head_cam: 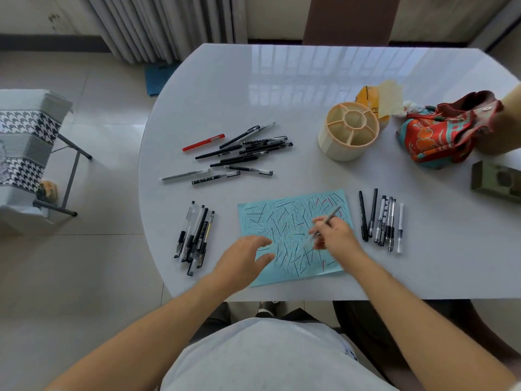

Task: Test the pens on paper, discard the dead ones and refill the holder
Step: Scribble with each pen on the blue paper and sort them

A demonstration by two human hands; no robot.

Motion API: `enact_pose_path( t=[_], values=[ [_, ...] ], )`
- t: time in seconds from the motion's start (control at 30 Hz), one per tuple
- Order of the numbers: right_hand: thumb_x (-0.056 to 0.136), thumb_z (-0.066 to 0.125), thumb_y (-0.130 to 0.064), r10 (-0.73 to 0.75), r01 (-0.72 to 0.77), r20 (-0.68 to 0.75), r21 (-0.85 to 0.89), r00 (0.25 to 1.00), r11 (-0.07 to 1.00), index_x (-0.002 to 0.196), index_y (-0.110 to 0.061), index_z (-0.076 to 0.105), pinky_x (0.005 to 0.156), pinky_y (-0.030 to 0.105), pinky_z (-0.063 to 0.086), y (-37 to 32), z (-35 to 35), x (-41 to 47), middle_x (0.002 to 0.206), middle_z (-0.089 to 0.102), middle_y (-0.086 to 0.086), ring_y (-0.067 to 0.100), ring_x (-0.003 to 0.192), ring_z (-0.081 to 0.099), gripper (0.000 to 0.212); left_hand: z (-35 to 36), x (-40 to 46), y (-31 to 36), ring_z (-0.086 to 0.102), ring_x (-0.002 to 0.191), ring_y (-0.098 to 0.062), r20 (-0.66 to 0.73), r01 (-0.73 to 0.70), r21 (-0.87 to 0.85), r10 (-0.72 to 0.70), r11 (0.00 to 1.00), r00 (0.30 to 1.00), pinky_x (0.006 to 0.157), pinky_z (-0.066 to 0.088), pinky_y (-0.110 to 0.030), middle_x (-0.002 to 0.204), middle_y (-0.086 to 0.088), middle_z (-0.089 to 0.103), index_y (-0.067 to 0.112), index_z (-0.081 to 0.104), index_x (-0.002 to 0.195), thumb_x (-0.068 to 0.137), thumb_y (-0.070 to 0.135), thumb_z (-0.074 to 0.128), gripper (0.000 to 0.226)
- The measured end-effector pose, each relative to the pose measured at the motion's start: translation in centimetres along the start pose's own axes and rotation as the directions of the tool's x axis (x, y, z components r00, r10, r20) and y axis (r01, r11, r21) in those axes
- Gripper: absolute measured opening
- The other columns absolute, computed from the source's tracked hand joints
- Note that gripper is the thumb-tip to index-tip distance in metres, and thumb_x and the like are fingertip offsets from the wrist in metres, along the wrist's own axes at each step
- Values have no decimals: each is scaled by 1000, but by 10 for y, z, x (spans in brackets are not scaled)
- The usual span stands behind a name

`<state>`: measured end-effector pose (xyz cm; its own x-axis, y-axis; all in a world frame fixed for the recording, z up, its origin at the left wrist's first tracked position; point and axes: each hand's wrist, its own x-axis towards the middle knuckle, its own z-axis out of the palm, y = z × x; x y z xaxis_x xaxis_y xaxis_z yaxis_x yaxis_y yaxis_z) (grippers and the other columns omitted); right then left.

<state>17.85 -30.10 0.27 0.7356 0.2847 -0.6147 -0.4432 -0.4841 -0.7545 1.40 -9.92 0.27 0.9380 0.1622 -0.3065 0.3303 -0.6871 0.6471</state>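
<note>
A light blue sheet of paper (pixel 284 221) covered in short pen strokes lies at the table's near edge. My right hand (pixel 335 235) grips a grey pen (pixel 331 217) with its tip down on the sheet. My left hand (pixel 245 258) hovers or rests at the sheet's left edge, fingers relaxed and holding nothing. A loose pile of pens (pixel 242 153), one of them red (pixel 203 142), lies behind the paper. Several pens (pixel 196 238) lie in a group left of the sheet, several more pens (pixel 382 221) to its right. The cream round pen holder (pixel 348 135) stands empty at the back right.
A colourful cloth bag (pixel 439 136) and a yellow packet (pixel 369 97) lie beyond the holder. A green box (pixel 496 179) sits at the right edge. Another person's arm (pixel 504 122) reaches in there. A folding stool with patterned cloth (pixel 25 148) stands on the floor at left.
</note>
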Motion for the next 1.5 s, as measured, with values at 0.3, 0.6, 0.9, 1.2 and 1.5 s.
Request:
enact_pose_path(
  t=[0.3, 0.6, 0.9, 1.2, 1.5],
  values=[
    [101, 56, -25, -241, -99, -256, -849, 936, 519, 115, -11, 60, 55, 27, 41, 10, -81, 41, 96, 61, 9, 17, 67, 54, 20, -2, -20, -48, 38, 138, -20, 22, -66, 199, 62, 978, 998, 118, 27, -32, 145, -2, 47, 17, 61, 129, 91, 19, 59, 38],
    [95, 58, -16, -502, 294, -1, -810, 865, 508, 128, -13, 66, 90, 42, 51, -67, 28, 70, 125, 64, 9, 30, 111, 61, 33, -11, -19, -60, 34, 140, -19, 55, -145, 193, 137, 970, 989, 116, 29, -33, 152, 0, 41, 19, 67, 123, 93, 24, 53, 33],
    [90, 48, 0, -347, 375, 300, -911, 889, 171, 128, -14, 52, 77, 39, 49, -116, 154, 116, 125, 53, 11, 33, 108, 57, 41, -18, -19, -67, 29, 144, -19, 100, -172, 126, 160, 977, 982, 118, 16, -26, 156, -2, 37, 19, 66, 122, 89, 21, 56, 34],
    [82, 64, -20, -327, 285, -38, -403, 944, 870, 92, -21, 59, 55, 19, 51, -83, 98, 56, 87, 65, 0, 17, 72, 65, 11, -31, -5, -61, 40, 134, -9, 139, -54, -1, 54, 999, 989, 115, 25, -23, 142, 8, 53, 23, 61, 130, 93, 26, 59, 36],
    [98, 62, -7, -26, -40, 234, 272, 972, 961, 98, 3, 71, 65, 34, 62, 5, 84, -40, 84, 74, 26, 34, 74, 75, 13, -17, 1, -20, 60, 68, -3, 259, 76, -169, -30, 983, 965, 63, 49, -27, 72, 14, 65, 28, 65, 86, 94, 43, 53, 20]
  ],
)
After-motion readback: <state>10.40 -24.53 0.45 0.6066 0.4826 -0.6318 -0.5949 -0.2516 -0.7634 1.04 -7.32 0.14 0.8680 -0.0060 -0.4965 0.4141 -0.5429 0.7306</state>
